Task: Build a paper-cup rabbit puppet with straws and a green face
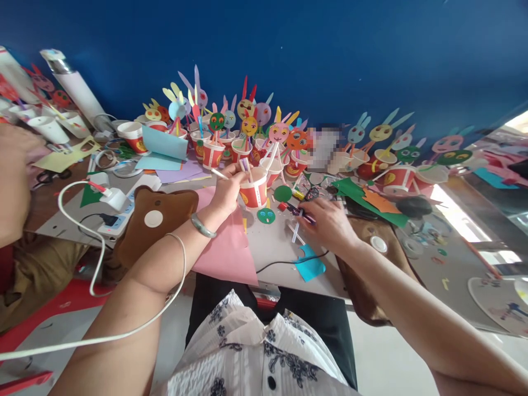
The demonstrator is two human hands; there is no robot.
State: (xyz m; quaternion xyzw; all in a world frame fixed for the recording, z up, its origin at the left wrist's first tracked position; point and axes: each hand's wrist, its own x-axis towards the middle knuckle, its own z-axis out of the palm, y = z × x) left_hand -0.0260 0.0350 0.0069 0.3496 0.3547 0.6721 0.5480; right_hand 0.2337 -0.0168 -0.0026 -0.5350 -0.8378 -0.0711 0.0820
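Observation:
My left hand (227,193) is closed beside a red-and-white paper cup (256,193), its fingertips at the cup's rim. A slim white stick (219,174) pokes out of that hand, and a purple-and-white strip (245,164) stands by the fingers. My right hand (330,220) rests low over the table, its fingers bent onto a slim purple-and-dark tool (304,215) whose exact kind is unclear. Between the hands lie a green paper face (266,215) and a plain green disc (282,193). White strips (296,233) lie just below the right fingers.
Cups with paper rabbit faces (249,125) line the blue wall. Pink paper (226,247) and a brown pouch (159,220) lie left; a blue scrap (309,264) sits near the front edge. A white cable (181,264) crosses my left forearm. Another person's arm (14,181) is at far left.

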